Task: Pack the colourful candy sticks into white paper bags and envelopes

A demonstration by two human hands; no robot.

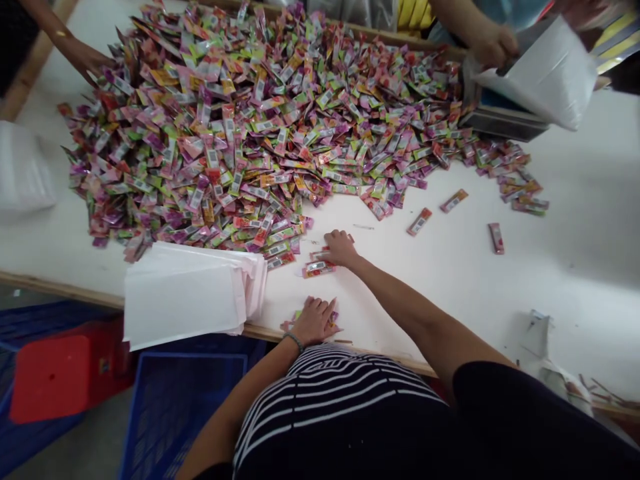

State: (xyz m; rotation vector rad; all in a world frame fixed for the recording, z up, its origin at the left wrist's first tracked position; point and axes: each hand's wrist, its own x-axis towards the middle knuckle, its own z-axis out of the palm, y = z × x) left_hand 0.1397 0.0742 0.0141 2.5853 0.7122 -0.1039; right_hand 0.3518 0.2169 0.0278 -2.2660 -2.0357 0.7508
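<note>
My left hand [314,321] rests at the near table edge, fingers bent over several small printed packets [332,327] that stick out around it. A little farther in, my right hand [341,249] curls its fingers down on slim packets, with one packet end [319,255] showing beside the fingertips. Just below that hand lies a pink and red packet [319,269]. A large heap of colourful packets [240,133] spreads over the far side and left of the table. The undersides of both hands are hidden.
White bags [183,293] lie stacked at the near edge. Loose packets [419,221] are scattered at right. A co-worker's hand [495,45] holds a white bag [550,73] over a dark box [505,123]; another person's hand [90,59] touches the heap. Blue crates [185,400] and a red stool [53,377] stand below.
</note>
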